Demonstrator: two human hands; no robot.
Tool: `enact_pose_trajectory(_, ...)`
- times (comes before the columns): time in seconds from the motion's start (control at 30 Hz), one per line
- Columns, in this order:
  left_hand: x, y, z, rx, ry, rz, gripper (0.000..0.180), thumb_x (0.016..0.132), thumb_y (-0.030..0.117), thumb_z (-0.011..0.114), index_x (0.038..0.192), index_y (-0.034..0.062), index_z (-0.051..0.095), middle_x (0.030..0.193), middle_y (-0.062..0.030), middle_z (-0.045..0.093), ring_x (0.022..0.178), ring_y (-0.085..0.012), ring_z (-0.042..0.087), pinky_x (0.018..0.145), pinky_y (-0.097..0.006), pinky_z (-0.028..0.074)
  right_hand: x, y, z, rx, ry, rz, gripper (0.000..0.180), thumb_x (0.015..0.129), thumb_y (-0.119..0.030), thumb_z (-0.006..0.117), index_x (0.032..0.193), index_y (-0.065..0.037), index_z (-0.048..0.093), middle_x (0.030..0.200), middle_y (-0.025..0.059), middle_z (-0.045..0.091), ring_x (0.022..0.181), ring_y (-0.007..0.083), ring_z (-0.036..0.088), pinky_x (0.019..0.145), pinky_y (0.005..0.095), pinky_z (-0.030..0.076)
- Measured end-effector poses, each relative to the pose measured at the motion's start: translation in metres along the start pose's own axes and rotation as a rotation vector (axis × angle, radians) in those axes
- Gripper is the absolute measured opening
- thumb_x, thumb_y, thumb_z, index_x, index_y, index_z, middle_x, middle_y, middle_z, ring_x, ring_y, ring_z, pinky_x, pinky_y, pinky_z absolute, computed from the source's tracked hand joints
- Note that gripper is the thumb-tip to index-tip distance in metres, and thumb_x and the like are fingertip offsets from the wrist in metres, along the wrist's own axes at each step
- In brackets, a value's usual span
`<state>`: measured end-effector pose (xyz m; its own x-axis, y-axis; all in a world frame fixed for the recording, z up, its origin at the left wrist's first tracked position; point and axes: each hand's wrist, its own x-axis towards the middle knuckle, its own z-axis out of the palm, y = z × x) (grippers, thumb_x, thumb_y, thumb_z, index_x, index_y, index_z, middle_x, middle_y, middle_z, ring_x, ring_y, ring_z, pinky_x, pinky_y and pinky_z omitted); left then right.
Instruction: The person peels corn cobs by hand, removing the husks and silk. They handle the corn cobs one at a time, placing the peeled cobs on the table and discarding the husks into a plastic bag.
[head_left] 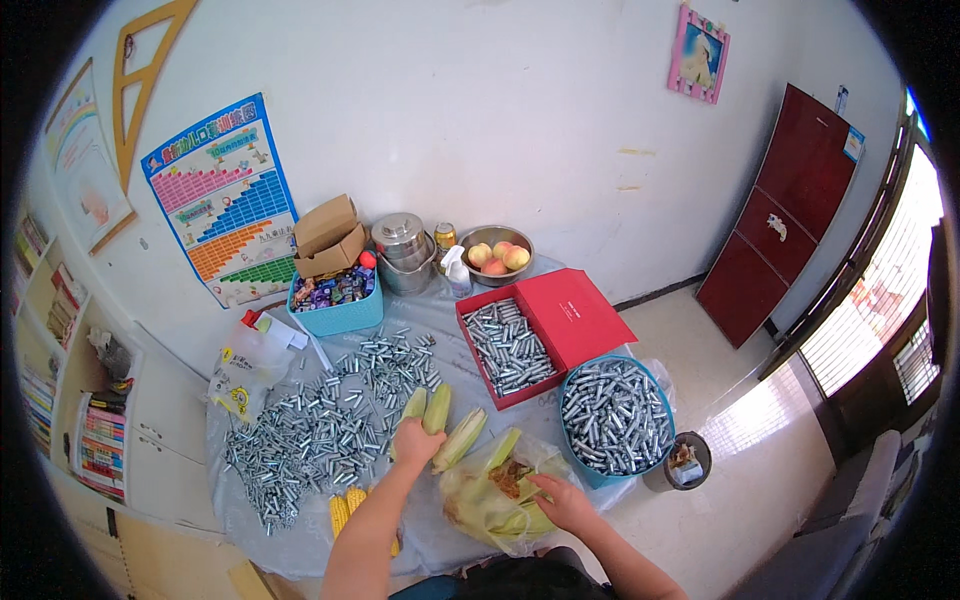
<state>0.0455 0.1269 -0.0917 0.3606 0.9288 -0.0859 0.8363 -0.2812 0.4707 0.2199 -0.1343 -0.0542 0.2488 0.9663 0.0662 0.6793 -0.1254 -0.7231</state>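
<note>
My left hand [414, 442] is closed round the lower end of an ear of corn [436, 408] in its pale green husk. Another husked ear lies against it, and a third ear of corn [461, 438] rests just to the right. At the table's near edge, my right hand [563, 502] reaches over a clear plastic bag [462, 510] full of green corn husks [520, 524]. Its fingers are drawn together beside a brown clump of corn silk [509, 478]; what they pinch is hidden. Peeled yellow corn cobs [341, 514] lie left of my left forearm, partly covered by it.
Loose metal cylinders [330, 420] spread over the table's left half. More fill a red box [512, 398] and a blue basket [567, 440]. Behind stand a teal basket of packets [340, 318], a metal pail [405, 268], a spray bottle [457, 272] and a peach bowl [528, 243].
</note>
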Motion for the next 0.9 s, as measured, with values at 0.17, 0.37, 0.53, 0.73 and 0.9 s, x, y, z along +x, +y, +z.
enact_pose_trajectory(0.17, -0.062, 0.044, -0.038, -0.179, 0.263, 0.427, 0.045, 0.061, 0.026, 0.072, 0.093, -0.0004, 0.056, 0.093, -0.0158, 0.056, 0.086, -0.0326, 0.054, 0.072, -0.039, 0.046, 0.022, -0.019, -0.001, 0.410, 0.096, 0.198, 0.043, 0.085, -0.017, 0.059, 0.125, -0.005, 0.047, 0.110, 0.0133, 0.059, 0.092, 0.0241, 0.060, 0.079, 0.0324, 0.048)
enact_pose_trajectory(0.37, -0.137, 0.080, -0.037, -0.191, 0.436, 0.644, 0.045, 0.058, 0.017, 0.073, 0.095, -0.0005, 0.054, 0.089, -0.0130, 0.055, 0.080, -0.0305, 0.054, 0.067, -0.039, 0.046, 0.048, -0.056, -0.010, 0.938, 0.398, 0.295, 0.033, 0.086, -0.015, 0.060, 0.112, 0.004, 0.054, 0.092, 0.0075, 0.063, 0.078, 0.0104, 0.059, 0.068, 0.0239, 0.048)
enact_pose_trajectory(0.53, -0.161, 0.089, -0.030, -0.134, 0.509, 0.694, 0.041, 0.059, 0.013, 0.071, 0.094, -0.0029, 0.056, 0.089, -0.0126, 0.055, 0.081, -0.0304, 0.053, 0.067, -0.038, 0.045, 0.030, -0.046, -0.011, 0.901, 0.467, 0.302, 0.021, 0.083, -0.011, 0.063, 0.096, 0.005, 0.060, 0.080, 0.0055, 0.064, 0.066, 0.0087, 0.058, 0.061, 0.0213, 0.047)
enact_pose_trajectory(0.73, -0.177, 0.098, -0.028, -0.047, 0.582, 0.699, 0.041, 0.060, 0.011, 0.071, 0.096, -0.0028, 0.057, 0.091, -0.0119, 0.055, 0.084, -0.0292, 0.053, 0.069, -0.038, 0.044, 0.027, -0.045, -0.019, 0.989, 0.466, 0.268, 0.018, 0.081, -0.010, 0.063, 0.089, 0.006, 0.062, 0.076, 0.0040, 0.063, 0.064, 0.0067, 0.056, 0.060, 0.0208, 0.046)
enact_pose_trajectory(0.9, -0.187, 0.116, -0.027, 0.043, 0.669, 0.684, 0.043, 0.059, 0.013, 0.072, 0.097, -0.0025, 0.058, 0.092, -0.0114, 0.056, 0.085, -0.0283, 0.053, 0.070, -0.038, 0.044, 0.033, -0.048, -0.038, 0.948, 0.420, 0.273, 0.014, 0.083, -0.006, 0.058, 0.084, 0.007, 0.063, 0.077, 0.0070, 0.065, 0.069, 0.0094, 0.060, 0.064, 0.0208, 0.047)
